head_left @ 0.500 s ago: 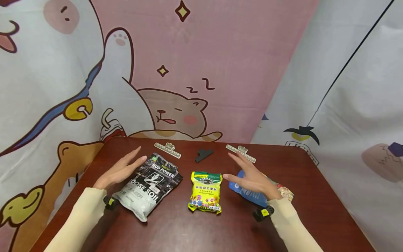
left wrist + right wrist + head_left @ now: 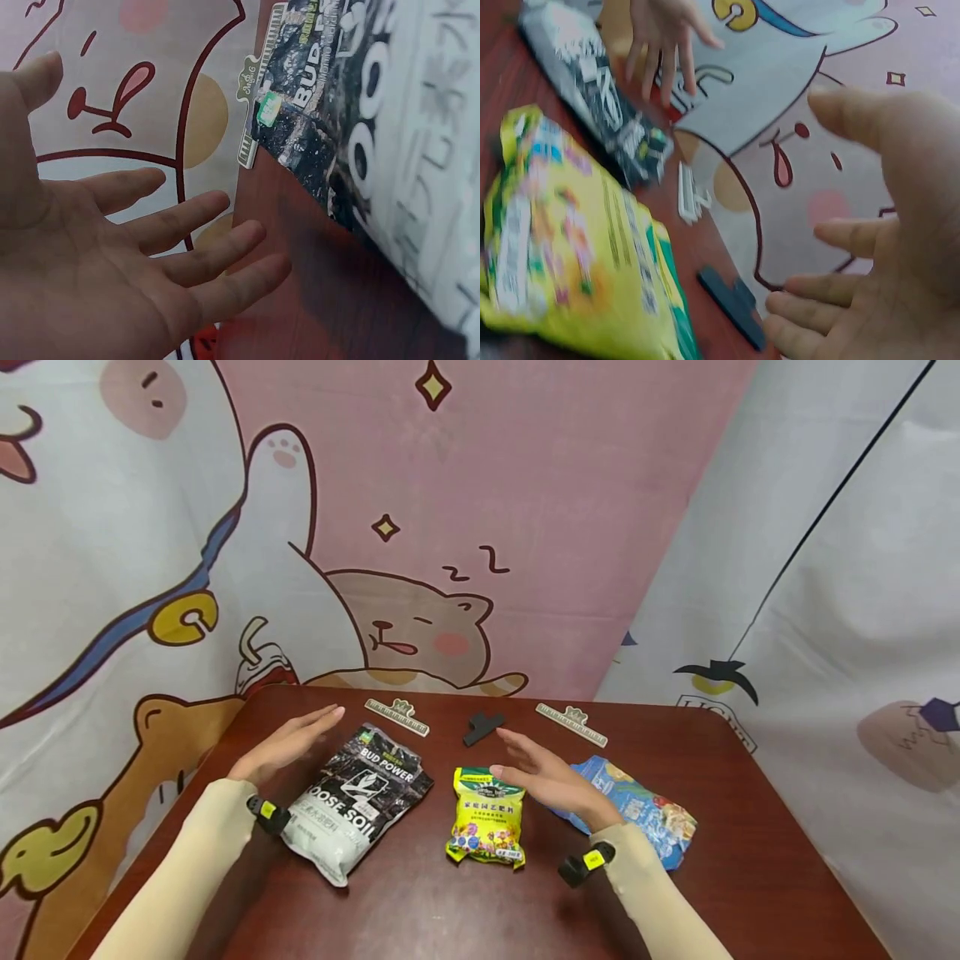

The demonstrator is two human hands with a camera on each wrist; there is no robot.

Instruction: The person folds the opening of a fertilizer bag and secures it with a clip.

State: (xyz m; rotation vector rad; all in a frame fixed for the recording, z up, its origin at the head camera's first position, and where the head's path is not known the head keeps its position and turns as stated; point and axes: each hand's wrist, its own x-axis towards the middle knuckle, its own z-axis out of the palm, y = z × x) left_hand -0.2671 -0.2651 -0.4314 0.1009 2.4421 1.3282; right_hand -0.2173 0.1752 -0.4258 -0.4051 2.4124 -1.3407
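My left hand (image 2: 288, 745) hovers beside the upper left edge of a black and white bag of loose soil (image 2: 363, 802); its fingers are spread and hold nothing, as the left wrist view confirms. To the right, my right hand (image 2: 551, 781) hangs in the air with extended fingers, between a yellow and green fertilizer packet (image 2: 487, 827) and a blue bag (image 2: 637, 806). It partly covers the blue bag. In the right wrist view the yellow packet (image 2: 577, 247) lies near that hand, apart from its fingers.
Along the table's far edge lie a pale clip (image 2: 397, 717) at left, a black clip (image 2: 483, 727) in the middle and another pale clip (image 2: 572, 724) at right. A cartoon-printed cloth (image 2: 540, 527) hangs behind the dark red table (image 2: 450, 914).
My right hand has moved left, from over the blue bag toward the yellow packet, uncovering more of the blue bag and the right pale clip. The left hand has shifted slightly left and up.
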